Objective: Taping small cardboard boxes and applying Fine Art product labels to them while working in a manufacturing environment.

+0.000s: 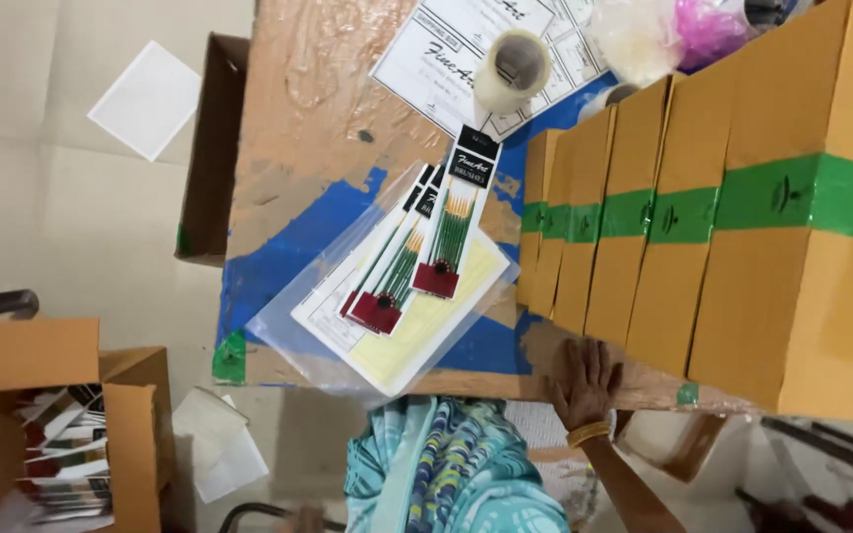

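While leaning the right hand (584, 380) flat, fingers spread and empty, on the desk (288, 148) near edge under the taped boxes (644, 266), likely for support, leaves the brush packs (426, 252) fanned on a clear sleeve (283, 326) beside it.

Bright, even indoor light with soft, faint shadows, mild glare on the clear plastic sleeve (348, 296) near the tabletop's front edge, slight overall softness, and the pale floor (71, 197) somewhat washed out at left.
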